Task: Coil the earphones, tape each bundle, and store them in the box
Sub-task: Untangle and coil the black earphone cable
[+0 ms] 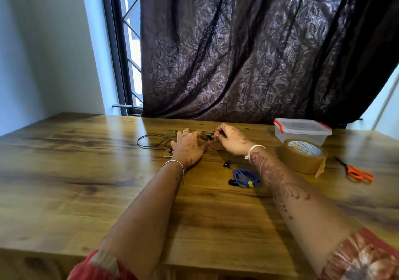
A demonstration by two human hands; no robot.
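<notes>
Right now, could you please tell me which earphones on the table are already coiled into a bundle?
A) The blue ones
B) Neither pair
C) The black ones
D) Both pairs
A: the blue earphones lie in a tight coil with a yellow band round it, while the cable of the black earphones sprawls in loose loops beside the left hand.

Place: I'm reading this as a room in a home | top centre: dark leaf-patterned curtain drawn across a window with a diagonal grille | upper left: plain pale wall | lower half: wood-grain table | right side: I see household bits, namely a snap-lid plastic box, a brown tape roll and orange scissors
</notes>
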